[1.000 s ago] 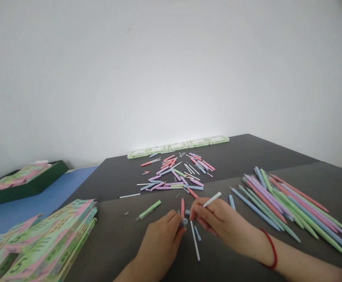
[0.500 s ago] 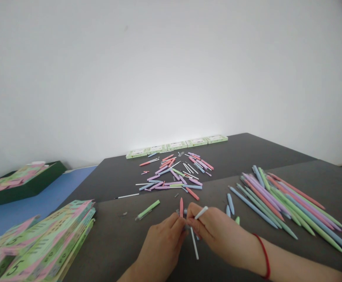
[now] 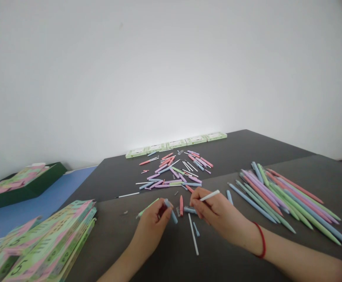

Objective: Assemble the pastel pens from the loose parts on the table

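My left hand (image 3: 151, 224) rests on the dark table (image 3: 235, 150), fingers pinched on a light blue pen part (image 3: 171, 210). My right hand (image 3: 216, 213), with a red string on the wrist, is closed around a thin white refill (image 3: 209, 195) that points up and right. Between the hands lie a pink pen part (image 3: 181, 205), a small blue piece (image 3: 189, 210) and a white refill (image 3: 193, 234). A green pen part (image 3: 146, 208) lies partly behind my left hand.
A row of assembled pastel pens (image 3: 279, 196) lies at the right. Several loose pen parts (image 3: 176, 170) are scattered farther back, with flat green boxes (image 3: 176, 143) along the far edge. Stacked green and pink cards (image 3: 41, 243) sit at the left, and a dark green tray (image 3: 26, 184) beyond.
My hands have drawn apart. The left hand moved left and up holding the blue part; the right hand lifted slightly with the white refill.
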The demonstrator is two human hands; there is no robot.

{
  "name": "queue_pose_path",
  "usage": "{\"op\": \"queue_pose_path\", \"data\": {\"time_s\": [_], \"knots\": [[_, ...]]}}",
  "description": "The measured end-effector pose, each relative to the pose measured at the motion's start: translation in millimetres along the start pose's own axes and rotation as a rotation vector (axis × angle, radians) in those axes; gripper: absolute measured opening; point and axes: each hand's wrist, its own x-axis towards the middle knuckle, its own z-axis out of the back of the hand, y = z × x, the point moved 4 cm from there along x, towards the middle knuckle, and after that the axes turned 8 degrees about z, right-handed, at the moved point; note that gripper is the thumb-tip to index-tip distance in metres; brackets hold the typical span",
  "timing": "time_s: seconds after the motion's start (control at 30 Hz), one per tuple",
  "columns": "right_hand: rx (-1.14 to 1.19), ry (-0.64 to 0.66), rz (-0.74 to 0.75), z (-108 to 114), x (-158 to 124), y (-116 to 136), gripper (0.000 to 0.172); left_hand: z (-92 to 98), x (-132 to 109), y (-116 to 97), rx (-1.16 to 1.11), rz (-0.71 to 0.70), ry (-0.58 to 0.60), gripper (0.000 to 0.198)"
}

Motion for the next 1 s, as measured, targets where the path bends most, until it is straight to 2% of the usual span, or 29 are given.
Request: {"op": "queue_pose_path", "data": {"time_s": [0.07,0.13,0.37,0.47,0.6,0.67,0.8,0.9,1.0], "knots": [[-0.073,0.056,0.026,-6,1,-11,0.022,4.1,7,11,-0.288,0.119,-0.024,0.015],[-0.152,0.103,0.058,-13,1,-20,0.023,6.7,11,18,-0.448,0.190,-0.056,0.018],[-0.328,0.178,0.081,-24,-4,-38,0.021,26.0,19,18,-0.559,0.227,-0.154,0.028],[-0.371,0.179,0.048,-22,-4,-46,0.022,33.2,23,18,-0.443,0.257,-0.088,0.026],[-0.485,0.223,0.015,-15,-1,-56,0.021,32.4,23,25,-0.115,0.311,0.038,0.009],[-0.522,0.250,0.027,-10,1,-56,0.022,30.9,23,29,0.073,0.303,0.016,0.005],[-0.565,0.312,0.071,0,4,-53,0.027,23.8,25,34,0.380,0.268,-0.054,0.010],[-0.609,0.346,0.078,4,6,-54,0.036,18.4,27,36,0.498,0.262,-0.050,0.007],[-0.631,0.356,0.072,4,7,-60,0.037,17.5,29,36,0.523,0.266,-0.035,0.003]]}}
